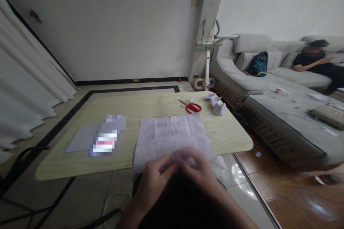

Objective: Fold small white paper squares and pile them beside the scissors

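My left hand [157, 173] and my right hand [200, 168] meet at the fingertips over the near edge of the table. Their fingers are closed around a small piece of white paper [191, 161], mostly hidden by them and slightly blurred. Just beyond lies a large creased sheet [172, 134] with faint lines and writing, reaching under my hands. Red-handled scissors [193, 107] rest behind that sheet, blades pointing to the far left, among small paper scraps. To their right stand several folded white paper shapes [219, 108] in a row.
A blurred-out bright object [104, 143], perhaps a phone, lies on white paper [77, 139] at the left of the pale wooden table [225, 136]. A grey sofa [290, 114] on the right holds a backpack [258, 64] and a seated person [311, 61].
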Demonstrator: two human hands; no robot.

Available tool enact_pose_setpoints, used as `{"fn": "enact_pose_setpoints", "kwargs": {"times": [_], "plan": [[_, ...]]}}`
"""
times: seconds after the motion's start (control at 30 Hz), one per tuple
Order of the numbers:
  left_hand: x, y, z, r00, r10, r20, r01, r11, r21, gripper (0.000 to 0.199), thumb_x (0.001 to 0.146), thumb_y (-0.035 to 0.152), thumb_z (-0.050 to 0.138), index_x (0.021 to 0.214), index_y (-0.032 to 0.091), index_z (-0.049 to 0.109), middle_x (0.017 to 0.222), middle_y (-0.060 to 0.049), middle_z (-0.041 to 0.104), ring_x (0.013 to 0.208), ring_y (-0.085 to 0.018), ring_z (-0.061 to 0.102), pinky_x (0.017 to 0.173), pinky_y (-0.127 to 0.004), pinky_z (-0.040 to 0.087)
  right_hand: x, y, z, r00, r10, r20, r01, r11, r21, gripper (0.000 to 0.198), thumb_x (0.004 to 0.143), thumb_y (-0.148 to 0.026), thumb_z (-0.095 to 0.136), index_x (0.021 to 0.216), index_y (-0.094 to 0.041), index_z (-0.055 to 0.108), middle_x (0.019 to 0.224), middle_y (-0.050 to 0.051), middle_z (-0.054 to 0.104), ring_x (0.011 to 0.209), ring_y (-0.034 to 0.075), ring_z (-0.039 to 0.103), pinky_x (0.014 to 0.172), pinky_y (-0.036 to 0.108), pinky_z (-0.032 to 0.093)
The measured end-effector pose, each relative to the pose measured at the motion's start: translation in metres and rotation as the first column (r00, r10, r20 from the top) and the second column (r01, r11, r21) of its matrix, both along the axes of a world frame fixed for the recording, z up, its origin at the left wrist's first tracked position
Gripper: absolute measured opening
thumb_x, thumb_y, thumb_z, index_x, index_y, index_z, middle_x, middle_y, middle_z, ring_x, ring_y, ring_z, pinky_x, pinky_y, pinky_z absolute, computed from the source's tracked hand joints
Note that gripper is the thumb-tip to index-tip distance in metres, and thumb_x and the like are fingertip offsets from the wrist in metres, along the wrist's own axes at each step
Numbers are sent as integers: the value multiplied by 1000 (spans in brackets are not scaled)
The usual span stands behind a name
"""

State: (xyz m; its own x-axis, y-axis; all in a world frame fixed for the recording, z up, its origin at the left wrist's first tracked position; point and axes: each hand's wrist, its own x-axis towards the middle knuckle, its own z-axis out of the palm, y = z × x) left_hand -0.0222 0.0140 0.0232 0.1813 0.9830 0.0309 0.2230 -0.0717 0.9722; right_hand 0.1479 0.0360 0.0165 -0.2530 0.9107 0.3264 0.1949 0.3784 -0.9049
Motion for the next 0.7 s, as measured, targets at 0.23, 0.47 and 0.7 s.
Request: {"fn": "enact_pose_setpoints", "kwargs": {"times": [0.23,0.47,0.7], "plan": [[6,-2,-10,998,53,-36,-51,996,68,29,92,27,58,118,21,71,110,-7,77,98,-24,74,84,-32,60,-2,-2,-3,997,-33,75,26,996,89,18,86,-14,58,98,-21,69,86,3,72,75,18,65,69,29,53],[11,2,-18,988,132,-85,-121,984,132,30,91,23,57,116,17,70,107,-8,78,93,-23,75,79,-31,62,-4,-3,-2,986,-90,141,64,982,177,21,86,-13,55,101,-19,67,89,6,73,76,19,67,69,31,54],[20,4,-11,957,249,-145,-199,935,293,24,87,20,58,107,17,72,97,-8,80,86,-22,76,74,-28,62,-11,-1,-3,961,-233,148,173,927,334,25,83,-10,52,105,-20,61,86,7,71,74,21,65,66,33,53]]}}
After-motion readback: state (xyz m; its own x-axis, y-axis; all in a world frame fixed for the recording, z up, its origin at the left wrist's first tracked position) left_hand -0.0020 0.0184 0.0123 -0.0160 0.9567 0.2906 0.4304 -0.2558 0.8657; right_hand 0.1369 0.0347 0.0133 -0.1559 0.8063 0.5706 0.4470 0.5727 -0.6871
